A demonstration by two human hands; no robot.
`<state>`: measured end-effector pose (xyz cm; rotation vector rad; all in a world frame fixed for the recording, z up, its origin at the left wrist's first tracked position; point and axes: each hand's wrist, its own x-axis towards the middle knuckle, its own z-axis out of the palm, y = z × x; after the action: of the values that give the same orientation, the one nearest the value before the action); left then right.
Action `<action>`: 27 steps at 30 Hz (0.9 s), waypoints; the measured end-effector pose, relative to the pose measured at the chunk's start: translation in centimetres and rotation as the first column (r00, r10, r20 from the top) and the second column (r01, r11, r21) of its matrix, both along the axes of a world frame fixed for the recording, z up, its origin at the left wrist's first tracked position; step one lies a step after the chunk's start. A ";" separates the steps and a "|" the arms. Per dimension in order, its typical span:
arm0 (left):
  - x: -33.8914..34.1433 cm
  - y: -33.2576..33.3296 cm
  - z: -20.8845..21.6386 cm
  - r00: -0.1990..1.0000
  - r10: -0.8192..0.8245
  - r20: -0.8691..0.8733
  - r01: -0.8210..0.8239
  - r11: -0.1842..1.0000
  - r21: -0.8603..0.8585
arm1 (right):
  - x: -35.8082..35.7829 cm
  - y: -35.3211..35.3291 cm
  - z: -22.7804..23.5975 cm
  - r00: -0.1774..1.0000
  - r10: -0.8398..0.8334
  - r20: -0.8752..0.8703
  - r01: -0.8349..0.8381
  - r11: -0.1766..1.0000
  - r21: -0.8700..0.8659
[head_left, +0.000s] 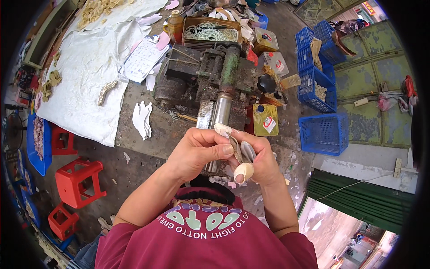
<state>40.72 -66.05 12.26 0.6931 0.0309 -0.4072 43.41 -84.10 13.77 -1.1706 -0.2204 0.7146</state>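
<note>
In front of my chest, my left hand (191,151) pinches one end of a thin, curved, pale piece (247,151) between thumb and fingers. My right hand (262,161) is closed around the same piece, which folds to show a whitish-grey side and a speckled brownish edge. Whether it is one layer or more I cannot tell. Beige tape wraps fingertips of the right hand. Just beyond both hands stands a grimy machine (224,71) with a shiny metal roller (221,110). Left of it lies a small stack of white curved cut pieces (142,120).
A white sheet (85,80) covers the left table, bearing a speckled curved piece (106,93) and a notepad (139,60). A yellow canister (265,120) stands right of the machine. Blue crates (323,133) line the right; red stools (80,181) stand at left.
</note>
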 end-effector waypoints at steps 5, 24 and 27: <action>0.0 -0.5 0.7 0.995 0.058 0.086 -0.076 0.972 0.222 | 0.2 -0.1 0.2 0.996 -0.029 -0.084 0.031 0.999 0.017; -0.3 1.5 -2.9 0.767 0.107 0.633 -0.637 0.243 0.731 | 2.0 -2.2 -0.9 0.911 -0.287 0.298 0.411 0.709 -0.574; -0.3 2.0 -6.0 0.776 0.043 0.630 -0.629 0.132 0.766 | 2.1 -0.3 -3.7 0.943 -0.123 0.309 0.312 0.650 -0.693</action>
<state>40.39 -64.05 6.28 2.0575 -0.0178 0.3988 45.50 -84.37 10.10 -2.0394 0.0358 0.4370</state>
